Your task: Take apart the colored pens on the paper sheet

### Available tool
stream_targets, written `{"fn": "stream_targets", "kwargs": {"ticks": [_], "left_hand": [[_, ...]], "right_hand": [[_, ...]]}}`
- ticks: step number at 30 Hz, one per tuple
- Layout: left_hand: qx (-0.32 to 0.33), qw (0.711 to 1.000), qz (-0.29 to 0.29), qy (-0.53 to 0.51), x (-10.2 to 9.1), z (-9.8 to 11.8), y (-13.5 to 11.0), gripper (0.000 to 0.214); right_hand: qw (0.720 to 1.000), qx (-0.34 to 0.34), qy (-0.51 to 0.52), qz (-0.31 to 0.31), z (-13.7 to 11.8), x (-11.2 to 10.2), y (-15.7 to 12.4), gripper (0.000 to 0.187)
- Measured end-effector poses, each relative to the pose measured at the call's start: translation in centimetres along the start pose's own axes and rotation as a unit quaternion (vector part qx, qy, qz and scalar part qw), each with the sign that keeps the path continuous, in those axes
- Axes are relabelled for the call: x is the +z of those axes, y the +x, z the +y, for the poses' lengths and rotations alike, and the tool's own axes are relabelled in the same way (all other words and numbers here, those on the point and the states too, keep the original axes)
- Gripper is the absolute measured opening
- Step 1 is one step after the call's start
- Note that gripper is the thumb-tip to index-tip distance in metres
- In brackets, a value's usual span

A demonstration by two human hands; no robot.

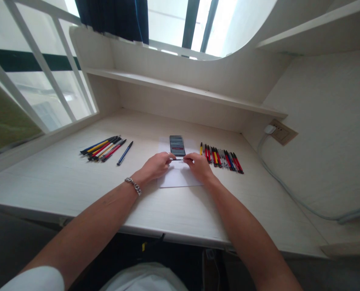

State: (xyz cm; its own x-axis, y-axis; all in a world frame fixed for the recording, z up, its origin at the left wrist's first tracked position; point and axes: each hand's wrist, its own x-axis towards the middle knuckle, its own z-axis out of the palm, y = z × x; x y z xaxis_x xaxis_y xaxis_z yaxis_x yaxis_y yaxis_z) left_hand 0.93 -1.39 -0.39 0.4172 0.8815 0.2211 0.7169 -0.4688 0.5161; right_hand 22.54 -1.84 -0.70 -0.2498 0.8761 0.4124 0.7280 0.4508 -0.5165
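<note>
My left hand (pixel 160 165) and my right hand (pixel 198 165) meet over a white sheet of paper (pixel 180 181). Between their pinched fingertips stretches a thin, dark pen-like rod (pixel 176 159), held level; whether it is a whole pen or only a refill I cannot tell. Just beyond my fingers a phone (pixel 176 145) lies on the paper with its screen lit. To the right of my right hand is a row of pens (pixel 221 157) in red, yellow, black, blue and clear. On the left lie a loose heap of pens (pixel 104 148) and one separate blue pen (pixel 125 153).
The pale desk (pixel 85 184) has a raised shelf (pixel 180 87) along its back. At the right wall, a charger (pixel 270 129) sits in a socket plate (pixel 283 132), and its cable (pixel 284 186) runs down the desk's right side. White railings (pixel 46 68) stand at the left.
</note>
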Motion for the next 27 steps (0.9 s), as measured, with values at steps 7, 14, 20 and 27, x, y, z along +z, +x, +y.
{"fn": "stream_targets", "kwargs": {"ticks": [7,14,20,27], "left_hand": [[-0.017,1.000,0.008,0.013,-0.5,-0.4,0.2,0.035],[-0.009,1.000,0.013,-0.003,-0.4,-0.5,0.2,0.036],[-0.004,1.000,0.007,-0.003,-0.3,-0.3,0.1,0.037],[0.016,1.000,0.000,-0.010,0.1,-0.1,0.1,0.034]], "right_hand": [[0.999,0.045,-0.025,0.001,0.5,-1.2,0.1,0.013],[0.991,0.053,-0.106,-0.061,0.7,0.2,-0.3,0.016],[0.991,0.057,-0.111,-0.043,0.4,-0.1,-0.2,0.017],[1.000,-0.006,-0.013,0.002,-0.3,-0.7,-0.2,0.016]]}}
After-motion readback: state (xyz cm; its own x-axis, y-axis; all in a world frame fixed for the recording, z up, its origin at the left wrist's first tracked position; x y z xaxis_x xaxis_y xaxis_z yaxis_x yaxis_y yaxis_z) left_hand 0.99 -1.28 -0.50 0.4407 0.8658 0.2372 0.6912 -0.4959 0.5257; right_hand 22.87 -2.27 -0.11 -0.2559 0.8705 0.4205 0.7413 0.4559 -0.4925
